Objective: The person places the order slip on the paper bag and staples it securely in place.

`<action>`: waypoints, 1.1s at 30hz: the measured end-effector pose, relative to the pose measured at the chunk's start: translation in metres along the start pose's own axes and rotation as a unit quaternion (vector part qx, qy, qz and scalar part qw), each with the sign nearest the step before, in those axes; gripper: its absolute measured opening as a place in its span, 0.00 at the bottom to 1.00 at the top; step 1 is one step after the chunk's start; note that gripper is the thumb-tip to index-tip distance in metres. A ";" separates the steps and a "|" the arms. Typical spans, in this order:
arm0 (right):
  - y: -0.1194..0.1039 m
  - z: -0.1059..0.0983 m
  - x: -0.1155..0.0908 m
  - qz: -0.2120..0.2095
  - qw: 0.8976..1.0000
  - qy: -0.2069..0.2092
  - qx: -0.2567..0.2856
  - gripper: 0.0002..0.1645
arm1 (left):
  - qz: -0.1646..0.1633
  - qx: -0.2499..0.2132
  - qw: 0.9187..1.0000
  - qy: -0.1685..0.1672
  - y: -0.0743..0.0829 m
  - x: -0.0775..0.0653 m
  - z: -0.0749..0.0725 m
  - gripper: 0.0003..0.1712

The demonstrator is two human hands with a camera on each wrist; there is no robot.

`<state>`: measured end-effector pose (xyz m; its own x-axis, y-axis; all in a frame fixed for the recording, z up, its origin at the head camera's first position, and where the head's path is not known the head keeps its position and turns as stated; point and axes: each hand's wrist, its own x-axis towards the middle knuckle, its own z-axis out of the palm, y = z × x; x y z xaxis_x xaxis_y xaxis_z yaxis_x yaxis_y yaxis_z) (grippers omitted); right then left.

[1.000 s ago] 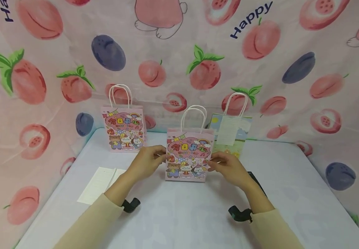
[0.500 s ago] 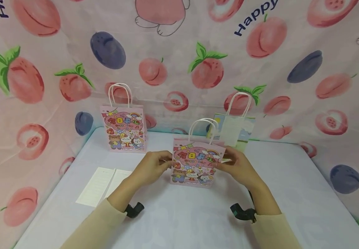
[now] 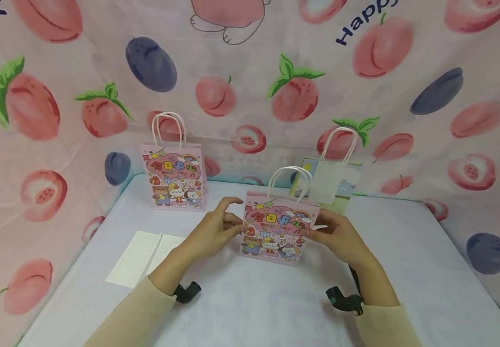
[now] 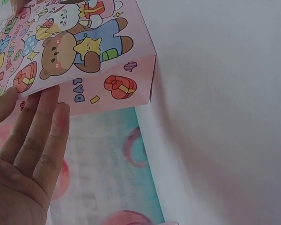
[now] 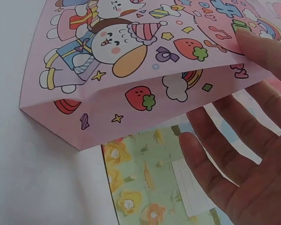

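A pink paper gift bag (image 3: 271, 231) with cartoon animals and white twisted handles stands in the middle of the table, turned slightly and tilted. My right hand (image 3: 341, 236) pinches its right edge, thumb on the printed front and fingers behind the side panel, as the right wrist view shows. At the left edge is my left hand (image 3: 210, 231), with its index finger raised away from the bag. In the left wrist view, its other fingers (image 4: 42, 140) lie fairly straight against the side panel (image 4: 84, 96), and the thumb tip is at the front edge.
A matching pink bag (image 3: 175, 178) stands at the back left. Behind my right hand stands a landscape-printed bag (image 3: 345, 185) with a white slip on its front. White paper sheets (image 3: 134, 258) lie at the left, and a patterned cloth (image 3: 250, 58) hangs behind the table.
The held bag has moved slightly right and nearer me, and has turned. My left index finger has lifted off its edge. My right hand has moved along with the bag.
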<state>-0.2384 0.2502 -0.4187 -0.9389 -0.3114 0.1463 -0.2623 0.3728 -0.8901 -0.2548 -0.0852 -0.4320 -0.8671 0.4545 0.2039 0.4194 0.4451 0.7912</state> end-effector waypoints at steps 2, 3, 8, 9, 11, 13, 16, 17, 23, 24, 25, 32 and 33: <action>0.000 0.001 -0.001 -0.001 1.000 -0.003 0.007 0.28 | -0.004 -0.002 1.000 -0.001 0.000 -0.001 0.000 0.39; 0.001 0.001 -0.001 -0.005 1.000 -0.003 0.007 0.27 | -0.007 -0.003 1.000 0.000 0.001 -0.002 0.001 0.39; 0.003 0.003 0.000 -0.024 1.000 -0.002 0.000 0.26 | -0.008 0.006 1.000 -0.002 0.002 -0.004 0.000 0.28; 0.003 0.003 0.000 -0.026 1.000 -0.001 -0.002 0.26 | -0.008 0.007 1.000 -0.002 0.001 -0.003 0.000 0.27; 0.002 0.003 0.001 -0.021 1.000 0.000 -0.005 0.26 | -0.007 0.008 1.000 -0.001 0.002 -0.003 0.000 0.27; 0.002 0.003 0.001 -0.016 1.000 0.001 -0.007 0.26 | -0.012 0.011 1.000 -0.001 0.002 -0.003 0.000 0.27; 0.002 0.003 0.001 -0.009 1.000 0.002 -0.012 0.26 | -0.021 0.006 1.000 -0.003 0.003 -0.004 -0.001 0.26; 0.002 0.004 0.002 -0.010 1.000 0.003 -0.014 0.26 | -0.023 0.004 1.000 -0.004 0.003 -0.004 -0.002 0.26; 0.001 0.004 0.002 -0.007 1.000 0.001 -0.019 0.25 | -0.022 0.003 1.000 -0.009 0.005 -0.005 -0.002 0.24; 0.001 0.004 0.002 -0.008 1.000 0.001 -0.021 0.25 | -0.020 0.004 1.000 -0.009 0.005 -0.005 -0.003 0.24; 0.001 0.004 0.002 -0.008 1.000 0.001 -0.020 0.24 | -0.019 0.007 1.000 -0.008 0.005 -0.005 -0.003 0.24; 0.001 0.001 0.003 -0.016 0.999 0.002 -0.029 0.23 | -0.004 0.029 0.999 -0.027 0.003 -0.002 -0.013 0.32; 0.001 0.001 0.003 -0.017 0.999 0.002 -0.033 0.22 | -0.004 0.033 0.999 -0.035 0.003 -0.003 -0.017 0.33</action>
<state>-0.2413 0.2490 -0.4191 -0.9302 -0.3208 0.1783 -0.3081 0.4184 -0.8544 -0.2560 -0.0982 -0.4205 -0.8508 0.5021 0.1551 0.4311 0.4979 0.7525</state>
